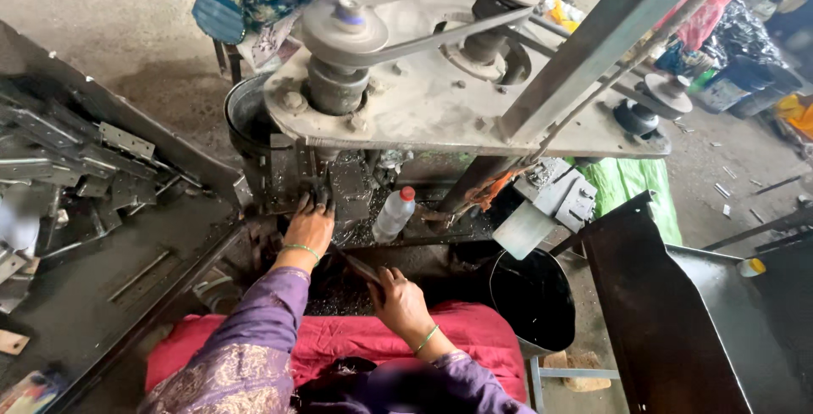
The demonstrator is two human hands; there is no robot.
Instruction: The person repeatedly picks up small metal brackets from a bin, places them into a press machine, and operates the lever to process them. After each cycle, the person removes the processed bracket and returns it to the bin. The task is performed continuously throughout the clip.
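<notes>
The metal strip [362, 267] is pinched in the right hand [401, 302], while the left hand [309, 226], its grip pressed on a part, steadies it under the drill press [440, 101].

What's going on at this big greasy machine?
A person in purple sleeves sits at a belt-driven machine. Their left hand reaches in under its plate, fingers on the dark metal parts there. Their right hand grips a flat metal piece over a red cloth. A small plastic bottle with a red cap stands on the bed, metal hinges are heaped on the left, and a black bucket stands to the right.
</notes>
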